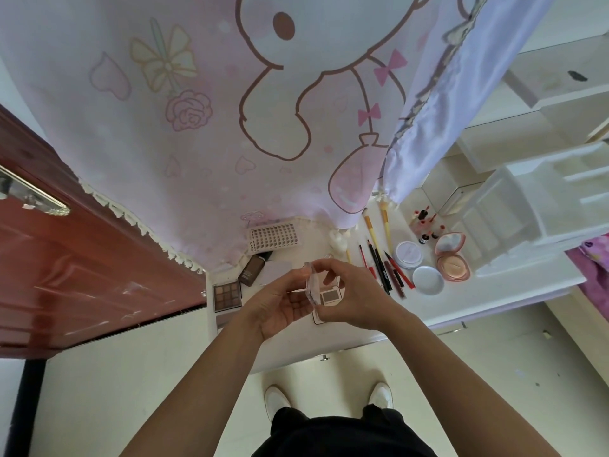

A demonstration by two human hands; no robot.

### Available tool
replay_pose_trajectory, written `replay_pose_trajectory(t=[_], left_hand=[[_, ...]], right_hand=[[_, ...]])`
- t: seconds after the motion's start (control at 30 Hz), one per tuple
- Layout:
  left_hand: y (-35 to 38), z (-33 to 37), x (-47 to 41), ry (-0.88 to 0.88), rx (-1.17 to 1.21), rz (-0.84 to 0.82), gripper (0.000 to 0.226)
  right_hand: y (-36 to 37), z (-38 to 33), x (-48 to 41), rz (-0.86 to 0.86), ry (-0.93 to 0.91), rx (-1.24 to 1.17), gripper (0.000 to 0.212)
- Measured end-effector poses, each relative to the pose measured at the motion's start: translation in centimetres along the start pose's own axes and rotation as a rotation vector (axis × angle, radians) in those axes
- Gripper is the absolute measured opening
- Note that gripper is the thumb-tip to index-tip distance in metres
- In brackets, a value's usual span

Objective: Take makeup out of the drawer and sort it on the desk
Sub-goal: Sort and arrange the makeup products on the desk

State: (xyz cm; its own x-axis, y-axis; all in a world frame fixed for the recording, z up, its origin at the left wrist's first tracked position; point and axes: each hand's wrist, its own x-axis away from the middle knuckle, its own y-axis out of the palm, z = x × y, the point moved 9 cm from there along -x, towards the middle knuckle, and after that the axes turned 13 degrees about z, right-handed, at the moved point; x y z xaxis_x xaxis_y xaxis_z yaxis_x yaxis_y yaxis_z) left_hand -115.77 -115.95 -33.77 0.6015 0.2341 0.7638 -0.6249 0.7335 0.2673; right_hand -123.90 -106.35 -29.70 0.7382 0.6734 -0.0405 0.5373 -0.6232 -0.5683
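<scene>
Both hands are raised over the white desk (454,308). My left hand (280,305) and my right hand (352,295) together hold a small clear-lidded compact (326,296) with a brown-grey pan, its transparent lid (311,285) swung open between my fingers. On the desk lie a brown eyeshadow palette (227,295), a dark foundation tube (253,269), a lash tray (273,239), brushes and pencils (379,255), round white jars (408,253) and an open pink powder compact (453,262).
A pink cartoon curtain (230,127) hangs over the desk's back. A red-brown door (82,258) stands at the left. A white organiser with drawers (527,209) sits at the desk's right, small bottles (426,225) beside it. My white shoes show on the floor below.
</scene>
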Motion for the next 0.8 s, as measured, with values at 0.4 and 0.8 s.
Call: replay_pose_trajectory(t=[0.4,0.8], left_hand=[[-0.1,-0.3,-0.2,-0.017,0.010,-0.020,0.024],[-0.5,-0.7,-1.0,-0.018,-0.021,-0.038,0.063]], right_hand=[[-1.0,-1.4,0.1,0.031,-0.041,-0.006,0.058],[-0.6,-2.3,0.0,-0.016,-0.075,0.138,0.071]])
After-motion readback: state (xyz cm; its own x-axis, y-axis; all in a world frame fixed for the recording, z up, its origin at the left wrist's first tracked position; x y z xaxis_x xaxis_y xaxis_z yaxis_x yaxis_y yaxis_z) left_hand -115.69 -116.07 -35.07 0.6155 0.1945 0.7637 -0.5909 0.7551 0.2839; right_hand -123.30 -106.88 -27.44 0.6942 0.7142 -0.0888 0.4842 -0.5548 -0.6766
